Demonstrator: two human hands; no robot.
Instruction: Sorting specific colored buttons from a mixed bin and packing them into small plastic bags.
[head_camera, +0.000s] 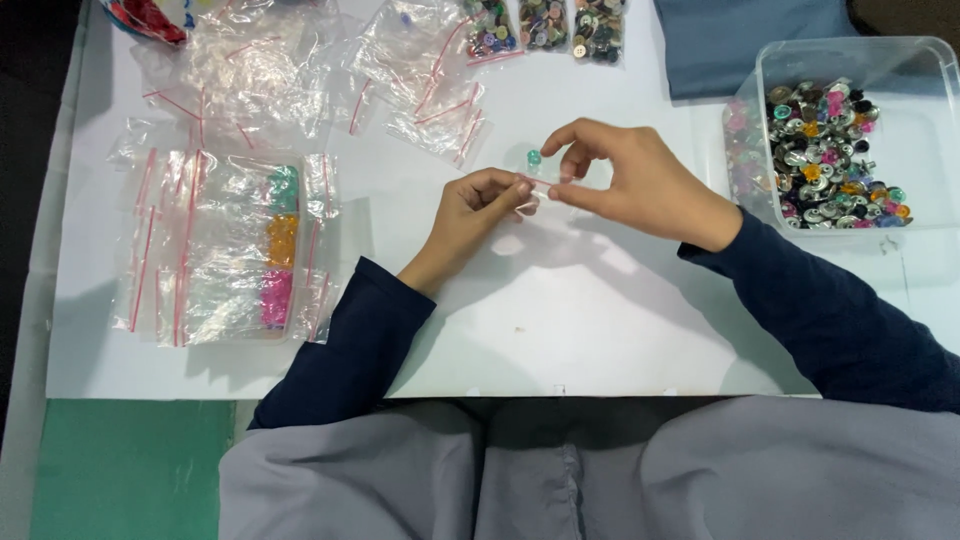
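Observation:
Both hands meet over the middle of the white table (560, 320). My left hand (478, 208) and my right hand (625, 180) pinch the two ends of a small clear zip bag (545, 188) with a red strip between thumb and fingers. A small teal button (534, 157) shows just above the bag, between the two hands; whether it is inside the bag or on the table I cannot tell. Dark blue sleeves cover both forearms.
A clear plastic tub (900, 70) of mixed metal and coloured buttons stands at the right. A pile of clear zip bags (230, 250) with teal, orange and pink buttons lies at the left. More empty bags (300, 70) and several filled bags (545, 25) lie along the far edge.

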